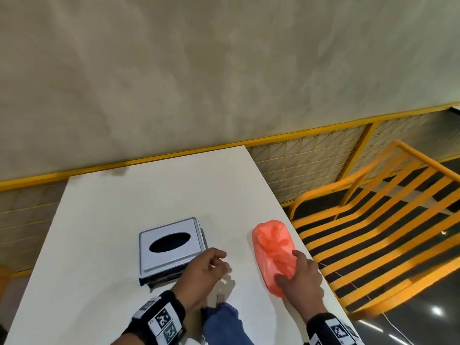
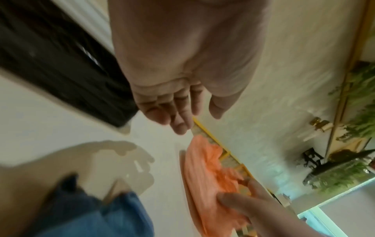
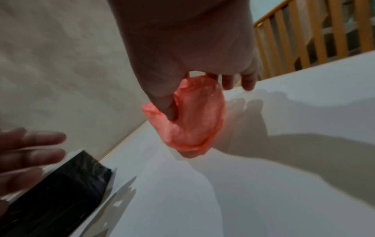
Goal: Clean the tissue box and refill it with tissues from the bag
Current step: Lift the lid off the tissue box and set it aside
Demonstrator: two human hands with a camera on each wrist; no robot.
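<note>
Tissue box point(image 1: 171, 247): square, black sides, silver-white lid with dark oval slot; no tissue visible in slot. Sits flat on white table point(image 1: 124, 195). Bag point(image 1: 273, 247): orange-pink plastic, knotted, bulging, lying lengthwise right of box, apart from it.

On the table point(image 1: 104, 210), the tissue box point(image 1: 171, 250) lies left of the bag point(image 1: 272, 247), well apart.

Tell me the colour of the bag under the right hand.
Orange-pink, translucent plastic bag, gripped by the right hand; clearest in the head view.
</note>
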